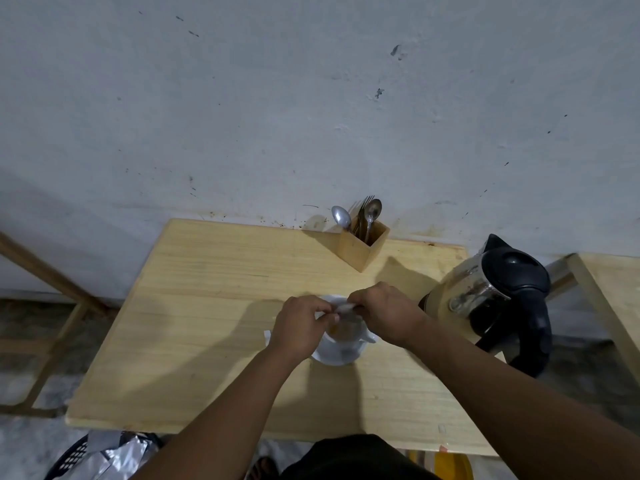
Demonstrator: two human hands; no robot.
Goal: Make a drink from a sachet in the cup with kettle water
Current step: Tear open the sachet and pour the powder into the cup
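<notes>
- Centrally on the pale wooden table [207, 306], a white ceramic cup [337, 355] stands on a white saucer [332, 361], upright, its mouth facing up toward the camera; something brownish shows inside, too dim to identify.
- Both bare hands meet directly above the cup's mouth, pinching a small white paper sachet [344, 308] between them.
- The left hand [301, 323] is closed on the sachet's left end, thumb and fingertips pressed together over it.
- The right hand [386, 311] is likewise closed on the sachet's right end, fingers curled down and knuckles up.
- The sachet's long axis runs roughly left to right, across the table's width; only a short pale strip shows between the fingers, blurred, so whether it is torn open cannot be told.
- A small white scrap [267, 335] pokes out beside the left wrist, near the saucer's left edge.
- The steel electric kettle with black lid and handle [502, 292] stands at the table's right edge, just beside the right hand, spout toward the wall and handle toward the person.
- A square wooden cutlery holder [362, 247] sits near the back edge, against the grey wall [311, 98], holding upright metal spoons [372, 211] and a fork.
</notes>
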